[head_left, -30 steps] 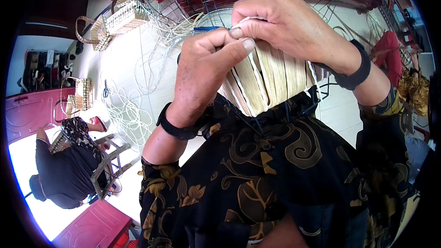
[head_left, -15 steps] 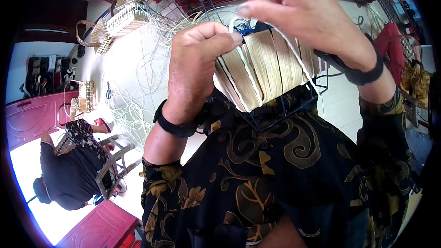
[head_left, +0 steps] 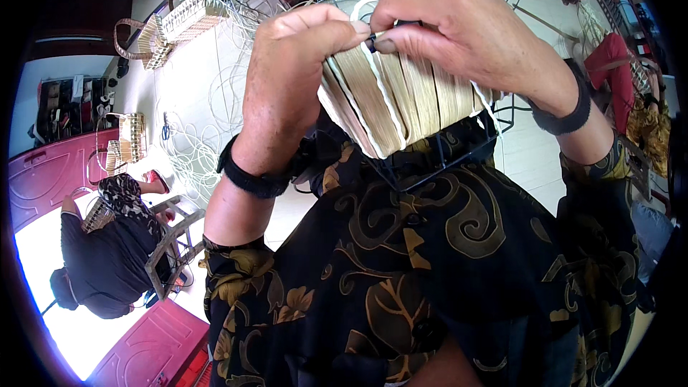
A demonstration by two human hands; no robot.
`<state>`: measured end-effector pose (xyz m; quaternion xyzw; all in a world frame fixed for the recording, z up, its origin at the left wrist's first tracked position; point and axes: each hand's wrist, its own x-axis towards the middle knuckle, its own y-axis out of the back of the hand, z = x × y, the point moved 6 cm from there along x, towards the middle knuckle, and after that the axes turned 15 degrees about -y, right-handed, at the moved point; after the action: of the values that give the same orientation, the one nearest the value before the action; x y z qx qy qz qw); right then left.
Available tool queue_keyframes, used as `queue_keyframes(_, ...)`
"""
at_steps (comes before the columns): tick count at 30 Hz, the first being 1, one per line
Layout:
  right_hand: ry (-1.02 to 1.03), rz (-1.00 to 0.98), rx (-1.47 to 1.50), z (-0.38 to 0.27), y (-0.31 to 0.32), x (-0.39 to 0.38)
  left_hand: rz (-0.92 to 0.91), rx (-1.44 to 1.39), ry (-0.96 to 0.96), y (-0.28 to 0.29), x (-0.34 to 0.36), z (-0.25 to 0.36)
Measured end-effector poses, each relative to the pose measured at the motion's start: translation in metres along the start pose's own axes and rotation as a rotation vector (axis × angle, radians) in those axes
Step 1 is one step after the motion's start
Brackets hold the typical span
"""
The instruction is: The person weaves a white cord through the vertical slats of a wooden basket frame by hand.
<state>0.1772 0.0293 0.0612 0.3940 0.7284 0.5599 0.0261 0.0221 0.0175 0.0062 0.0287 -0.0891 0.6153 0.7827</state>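
Note:
A partly woven basket stands before my chest, made of pale straw-coloured strands [head_left: 430, 104] packed side by side over a black wire frame [head_left: 423, 185]. White cord [head_left: 488, 106] runs between the strands and trails at the right. My left hand [head_left: 283, 64] is closed, its thumb pressed on the basket's far upper edge. Beside it, my right hand [head_left: 466, 25] pinches with thumb and forefinger at that edge, where the white cord curves up in a loop. A small dark blue bit shows between the two thumbs. The fingertips partly hide the pinched spot.
Finished-looking handled baskets [head_left: 193, 18] stand at the far left, near loose pale cord coils [head_left: 193, 161] on the floor. Blue-handled scissors [head_left: 165, 129] lie there. A person in black [head_left: 111, 251] sits left by a wooden stool [head_left: 172, 244]; another in red trousers [head_left: 609, 64] sits right.
My right hand has come down from above the basket, and its thumb and forefinger have closed at the edge beside my left thumb. My left hand and the basket have shifted slightly left and away.

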Motion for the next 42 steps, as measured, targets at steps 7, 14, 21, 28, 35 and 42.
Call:
queue_keyframes(7, -0.018, -0.051, -0.010, -0.002, -0.002, -0.006, -0.033, -0.121, 0.025, 0.000, 0.003, -0.004)
queue_keyframes(14, 0.176, -0.085, -0.178, -0.023, 0.018, -0.012, -0.026, -0.149, -0.028, -0.002, 0.005, -0.005)
queue_keyframes(21, 0.156, -0.261, -0.288, -0.054, 0.006, -0.005, -0.039, -0.138, -0.031, 0.000, 0.008, -0.013)
queue_keyframes(28, 0.220, -0.442, -0.267, -0.055, 0.013, 0.016, -0.086, 0.086, -0.159, 0.006, 0.005, -0.009)
queue_keyframes(35, 0.188, -0.490, -0.324, -0.050, 0.005, 0.010, -0.061, -0.536, 0.131, 0.004, 0.004, -0.007)
queue_keyframes(42, 0.177, -0.443, -0.267, -0.046, 0.002, 0.008, 0.069, -0.409, 0.053, 0.005, 0.000, -0.016)
